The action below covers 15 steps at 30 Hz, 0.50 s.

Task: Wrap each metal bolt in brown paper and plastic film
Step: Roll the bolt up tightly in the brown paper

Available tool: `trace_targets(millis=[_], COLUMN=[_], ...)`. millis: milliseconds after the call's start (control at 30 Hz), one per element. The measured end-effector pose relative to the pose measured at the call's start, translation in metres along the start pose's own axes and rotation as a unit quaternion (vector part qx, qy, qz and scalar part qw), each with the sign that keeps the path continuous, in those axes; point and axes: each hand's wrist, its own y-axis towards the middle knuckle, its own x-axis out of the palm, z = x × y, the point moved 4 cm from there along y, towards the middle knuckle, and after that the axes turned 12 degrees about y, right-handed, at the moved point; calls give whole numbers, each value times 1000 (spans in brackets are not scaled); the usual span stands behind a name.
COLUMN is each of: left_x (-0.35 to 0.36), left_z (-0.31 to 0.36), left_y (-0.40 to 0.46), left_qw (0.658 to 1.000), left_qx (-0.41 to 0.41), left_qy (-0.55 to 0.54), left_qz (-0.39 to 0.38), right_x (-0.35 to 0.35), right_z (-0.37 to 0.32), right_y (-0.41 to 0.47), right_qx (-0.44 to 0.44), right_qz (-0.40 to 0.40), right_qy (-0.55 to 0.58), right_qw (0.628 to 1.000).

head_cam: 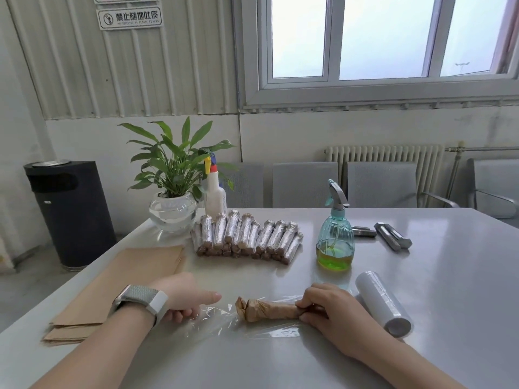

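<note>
A bolt wrapped in brown paper (pixel 268 309) lies across a clear sheet of plastic film (pixel 224 322) near the table's front. My right hand (pixel 332 311) grips the bolt's right end. My left hand (pixel 182 297) rests on the film's left edge, fingers curled, thumb pointing right. The film roll (pixel 383 303) lies just right of my right hand. A stack of brown paper sheets (pixel 118 287) lies at the left. Several wrapped bolts (pixel 247 237) are piled at the middle back. Bare metal bolts (pixel 393 235) lie at the back right.
A green-tinted spray bottle (pixel 335 237) stands behind my right hand. A potted plant in a glass bowl (pixel 172 209) and a white spray bottle (pixel 214 196) stand at the table's far left edge. Grey chairs (pixel 379 183) line the far side.
</note>
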Motion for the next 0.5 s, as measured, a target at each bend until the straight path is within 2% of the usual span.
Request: trace_targets(millis=[200,333,400,500], left_x=[11,18,19,15], left_z=[2,-3,-4,-3], left_y=[6,5,4,0], left_qw=[981,921,914,922], left_qx=[59,43,46,66], left_qy=[-181,-382,-385,-317], left_qz=[33,69,117,214], right_x=[-1,0,0,0], right_z=[-1,0,1,1], right_y=[-1,0,0,0], right_qx=[-14,-14,-11,-13], right_qz=[-1,-4,-6,-7], right_qy=[-5,-4,-4,-2], right_qw=[1000,1000,1000,1000])
